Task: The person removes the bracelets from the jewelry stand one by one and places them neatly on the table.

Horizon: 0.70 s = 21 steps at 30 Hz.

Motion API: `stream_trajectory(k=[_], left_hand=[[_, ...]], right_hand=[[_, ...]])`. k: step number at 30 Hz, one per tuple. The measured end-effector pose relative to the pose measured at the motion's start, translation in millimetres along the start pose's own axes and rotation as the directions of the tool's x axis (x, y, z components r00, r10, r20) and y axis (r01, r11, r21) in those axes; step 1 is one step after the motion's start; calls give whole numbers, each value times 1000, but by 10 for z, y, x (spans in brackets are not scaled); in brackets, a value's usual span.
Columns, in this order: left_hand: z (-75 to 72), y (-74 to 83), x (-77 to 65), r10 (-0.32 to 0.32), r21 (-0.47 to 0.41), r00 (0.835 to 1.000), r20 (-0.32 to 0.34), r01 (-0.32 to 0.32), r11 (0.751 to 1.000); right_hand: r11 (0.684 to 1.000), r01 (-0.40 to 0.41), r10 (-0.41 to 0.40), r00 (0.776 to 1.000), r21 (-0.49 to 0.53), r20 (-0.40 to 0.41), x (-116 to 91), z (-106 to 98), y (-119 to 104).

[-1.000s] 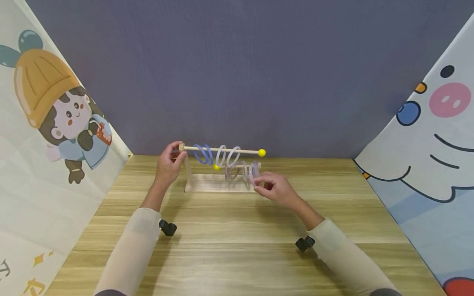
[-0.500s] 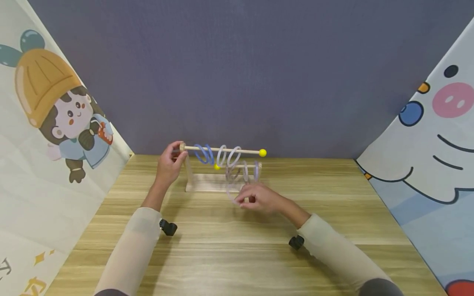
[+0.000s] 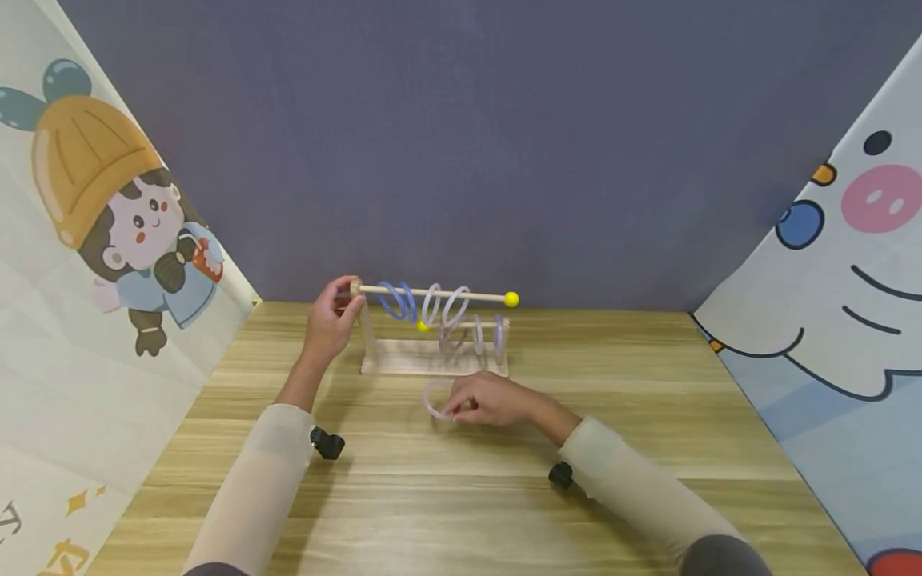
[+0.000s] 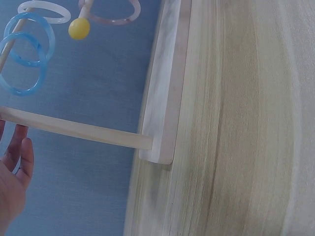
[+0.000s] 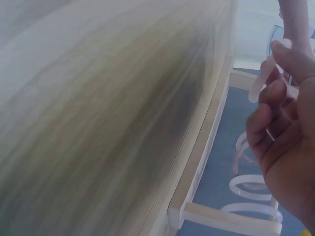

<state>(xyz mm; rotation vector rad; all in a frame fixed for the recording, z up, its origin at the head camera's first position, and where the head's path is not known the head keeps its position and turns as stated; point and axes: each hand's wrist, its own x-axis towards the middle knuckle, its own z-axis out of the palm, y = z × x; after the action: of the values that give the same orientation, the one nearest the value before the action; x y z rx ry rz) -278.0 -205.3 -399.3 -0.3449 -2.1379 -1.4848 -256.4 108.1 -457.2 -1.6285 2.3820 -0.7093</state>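
A wooden stand (image 3: 403, 358) carries two rods at different heights, each ending in a yellow ball (image 3: 511, 299). My left hand (image 3: 331, 324) grips the top of its left post with thumb and fingers. Two blue rings (image 3: 411, 306) and two whitish rings hang on the upper rod. Several pale rings, including a lilac ring (image 3: 499, 336), hang on the lower rod. In front of the base, my right hand (image 3: 490, 398) pinches a pale pink ring (image 3: 426, 398) between thumb and fingertips, apart from the stand. The right wrist view shows this pink ring (image 5: 255, 92) tilted in the fingers.
The stand sits near the back edge of a wood-grain table (image 3: 432, 496), close to a dark grey-blue back panel (image 3: 461, 160). Printed cartoon panels border the left (image 3: 43, 320) and right (image 3: 828, 320) sides.
My right hand has drawn the pale pink ring off the lower rod's right end, then moved left and toward me, in front of the base. The left hand stays on the post.
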Motion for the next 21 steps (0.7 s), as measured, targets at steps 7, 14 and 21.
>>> stream_trajectory(k=[7, 14, 21], left_hand=[[8, -40, 18, -24, 15, 1000, 7, 23, 1000], [46, -399, 92, -26, 3, 1000, -10, 26, 1000], [32, -454, 88, -16, -5, 1000, -9, 16, 1000]], right_hand=[[999, 3, 1, 997, -49, 80, 130, 31, 7], [990, -11, 36, 984, -143, 175, 230, 43, -11], [971, 2, 54, 973, -241, 224, 264, 93, 27]])
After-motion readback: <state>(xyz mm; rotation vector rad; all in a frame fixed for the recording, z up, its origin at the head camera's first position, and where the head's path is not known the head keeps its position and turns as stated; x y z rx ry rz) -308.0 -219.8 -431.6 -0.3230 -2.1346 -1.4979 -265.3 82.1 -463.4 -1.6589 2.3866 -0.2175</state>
